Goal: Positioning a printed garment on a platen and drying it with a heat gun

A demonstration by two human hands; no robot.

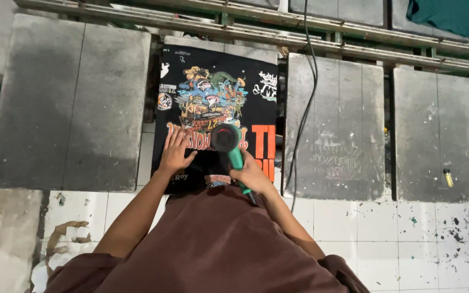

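A black shirt [202, 65] with a colourful printed picture and orange lettering lies flat on a grey board in the middle. My left hand [175, 152] rests flat on its lower part, fingers spread. My right hand [252, 174] grips the green handle of a heat gun [227, 139], whose round black nozzle points down at the print beside the orange letters. The gun's black cable [306, 92] runs up and away between the boards.
Grey boards lie left [71, 103] and right [335, 125], with another at the far right [435, 130] holding a small yellow lighter [448, 177]. A metal rail [256, 27] runs along the back. White tiled floor [408, 239], ink-spotted, lies below.
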